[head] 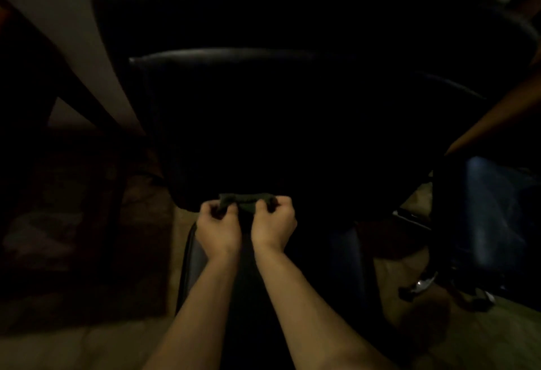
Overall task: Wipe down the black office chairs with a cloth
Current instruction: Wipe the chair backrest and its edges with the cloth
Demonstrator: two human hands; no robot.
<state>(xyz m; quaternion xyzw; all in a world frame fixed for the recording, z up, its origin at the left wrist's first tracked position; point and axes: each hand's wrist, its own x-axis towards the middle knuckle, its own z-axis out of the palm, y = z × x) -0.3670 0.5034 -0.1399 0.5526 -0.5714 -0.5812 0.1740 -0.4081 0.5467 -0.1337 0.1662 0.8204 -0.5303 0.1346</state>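
A black office chair (263,111) fills the middle of the dim head view, seen from behind, its backrest top catching a thin line of light. A small dark green cloth (247,200) is stretched between my two hands at the lower edge of the backrest. My left hand (218,227) grips the cloth's left end with curled fingers. My right hand (273,223) grips its right end the same way. Both forearms reach in from the bottom of the frame, side by side.
A second black chair (483,217) with a wheeled base (421,286) stands at the right. A brown wooden table edge (497,114) crosses above it. A pale wall (67,18) and dark furniture (58,208) lie to the left. The floor is beige.
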